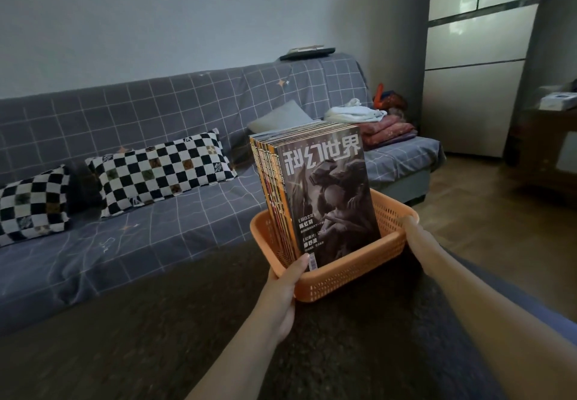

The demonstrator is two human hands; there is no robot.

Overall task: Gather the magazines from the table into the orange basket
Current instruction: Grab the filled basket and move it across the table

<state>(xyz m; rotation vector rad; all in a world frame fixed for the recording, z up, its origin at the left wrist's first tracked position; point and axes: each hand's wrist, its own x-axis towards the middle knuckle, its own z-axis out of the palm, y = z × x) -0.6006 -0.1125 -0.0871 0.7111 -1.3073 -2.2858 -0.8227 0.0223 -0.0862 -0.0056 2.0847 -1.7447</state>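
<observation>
Head view. Left hand (282, 287): grips orange basket (352, 270) rim at 7 o'clock, thumb on magazines (318, 190). Magazines: upright in basket, all apparently gathered. Right hand (411, 228): at 3 o'clock rim, grip unclear. Table (187, 321): no magazines visible.

Bare table (156, 321) left of basket (349, 278)
</observation>
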